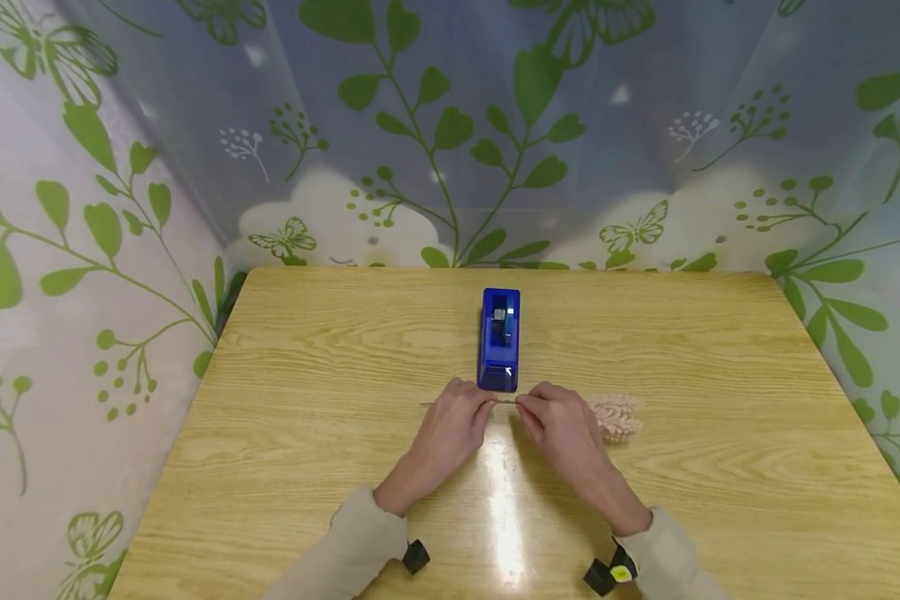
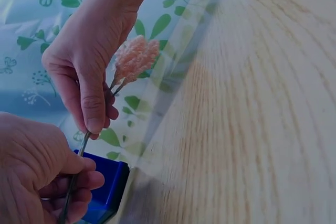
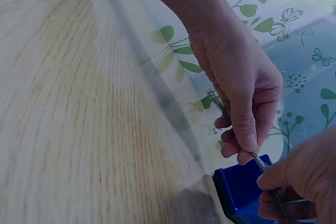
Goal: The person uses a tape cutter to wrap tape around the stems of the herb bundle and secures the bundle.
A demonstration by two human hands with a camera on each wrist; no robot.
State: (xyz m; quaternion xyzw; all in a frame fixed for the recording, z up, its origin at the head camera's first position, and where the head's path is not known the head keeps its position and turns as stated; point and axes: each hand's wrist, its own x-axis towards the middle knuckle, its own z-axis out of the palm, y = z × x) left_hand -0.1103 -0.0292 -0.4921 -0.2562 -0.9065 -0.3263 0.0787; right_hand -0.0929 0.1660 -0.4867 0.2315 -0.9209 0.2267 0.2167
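Observation:
A small bunch of pink, fluffy artificial flowers (image 1: 617,419) lies crosswise in both hands, its heads out past the right side. My left hand (image 1: 453,423) pinches the thin green stems (image 2: 84,142) between thumb and fingers. A short way along, the right hand (image 1: 566,427) grips the same stems nearer the heads. Between the two hands only a short length of stem shows. The bare stem ends (image 3: 215,99) stick out beyond the left hand. Just behind the fingertips stands a blue tape dispenser (image 1: 487,350), its front end toward me.
The wood-grain table (image 1: 307,350) reaches back to a curtain (image 1: 480,192) printed with green leaves and butterflies, which also hangs along both sides. Black wrist straps (image 1: 416,556) sit at the light sleeves (image 1: 352,542).

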